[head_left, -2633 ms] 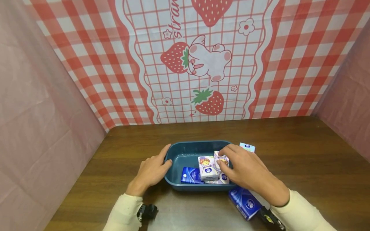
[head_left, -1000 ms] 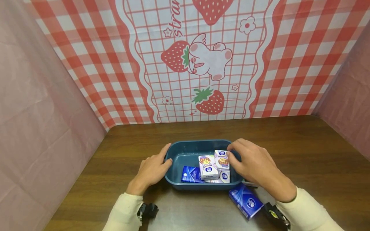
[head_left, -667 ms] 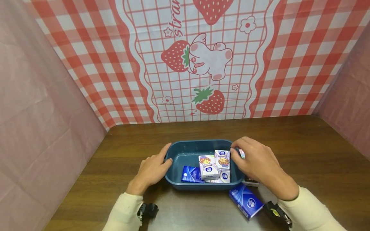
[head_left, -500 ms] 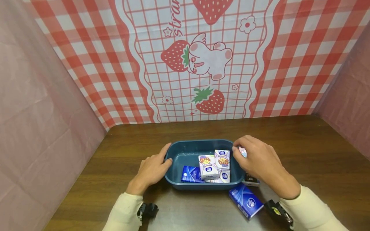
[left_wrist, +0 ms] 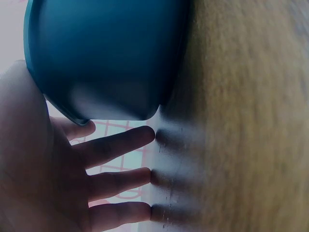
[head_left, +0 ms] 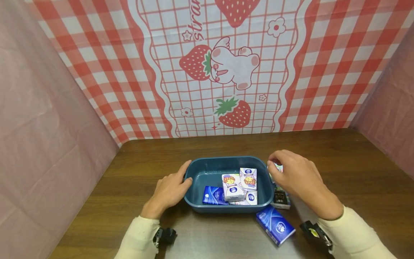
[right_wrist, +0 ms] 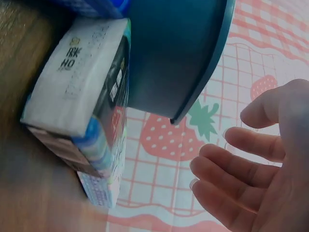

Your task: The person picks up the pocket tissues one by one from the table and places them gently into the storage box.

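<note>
Pastel tissue pack [right_wrist: 100,189] lies below my right fingers [right_wrist: 236,166], which curl loosely, unladen. My left fingers [left_wrist: 116,146], farther off, grip the basin [head_left: 226,209] rim.

Behind your wooden table [head_left: 339,172] hangs a strawberry-print cloth [head_left: 220,104]; left of the table, a pink drape [head_left: 55,144]; right, a matching drape [head_left: 388,97].
</note>
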